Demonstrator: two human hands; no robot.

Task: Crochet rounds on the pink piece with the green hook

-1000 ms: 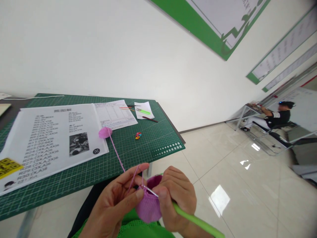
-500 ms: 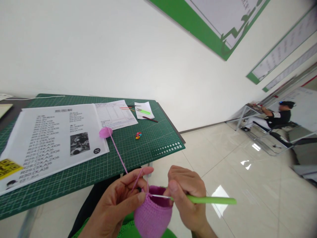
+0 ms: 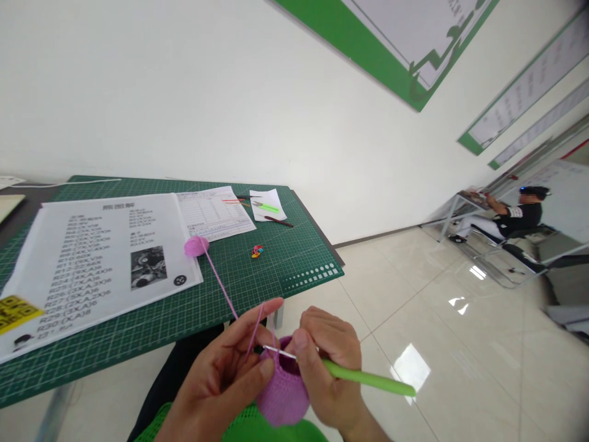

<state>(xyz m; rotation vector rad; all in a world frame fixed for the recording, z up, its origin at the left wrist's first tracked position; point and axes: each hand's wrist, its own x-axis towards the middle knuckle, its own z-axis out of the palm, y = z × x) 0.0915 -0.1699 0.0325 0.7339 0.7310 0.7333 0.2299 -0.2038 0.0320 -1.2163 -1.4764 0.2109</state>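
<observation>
My left hand [image 3: 230, 368] pinches the rim of a pink crochet piece [image 3: 286, 399], a rounded cup shape with its hollow side up. Pink yarn [image 3: 219, 279] runs over its raised index finger from a small ball of yarn [image 3: 196, 246] on the table. In my right hand [image 3: 329, 362] is a crochet hook [image 3: 368, 377] with a green handle, gripped in a closed fist. The hook's metal shaft lies across the rim, its tip by the left fingers and the yarn. Whether a loop sits on the tip is too small to tell.
A green cutting mat [image 3: 239, 270] covers the table. On it lie a printed pattern sheet [image 3: 110, 264], a form [image 3: 214, 212], green-handled snips [image 3: 267, 207], a dark thin tool [image 3: 278, 221] and several coloured stitch markers [image 3: 257, 251]. A seated person [image 3: 515, 215] is far right.
My right hand has moved left with the hook, whose tip now reaches past the rim and whose handle tilts lower. The crochet piece has turned and risen slightly.
</observation>
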